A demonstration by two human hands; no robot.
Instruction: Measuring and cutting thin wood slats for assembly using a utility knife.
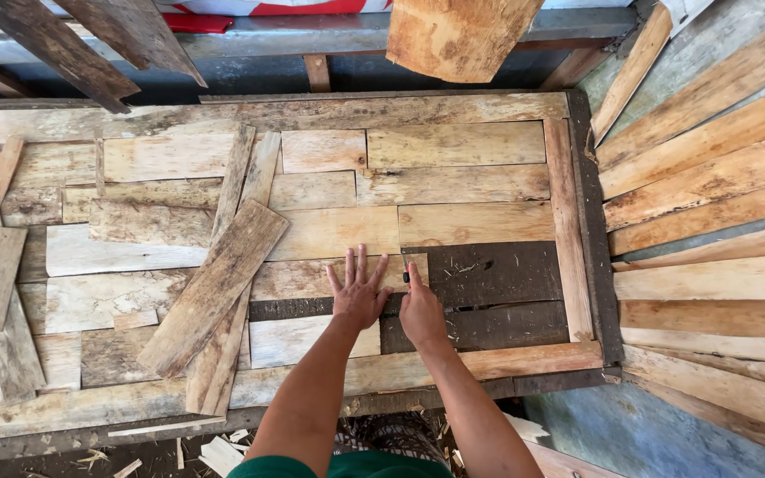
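Nearest me, my left hand (358,296) lies flat with fingers spread wide on a pale plank (312,277) whose long axis runs left to right across the desk (90,409), near its middle. Just right of it, my right hand (421,310) is loosely curled around a small dark marker (406,277) held upright, its tip at the plank's right end where dark backing (498,274) shows. Left of the hands, a loose grey board (212,288) lies diagonally over the laid rows. Farther back, more pale planks fill the wooden frame (567,212). At the far edge a red and white sheet (250,9) shows; at right, long boards (710,177) fan out.
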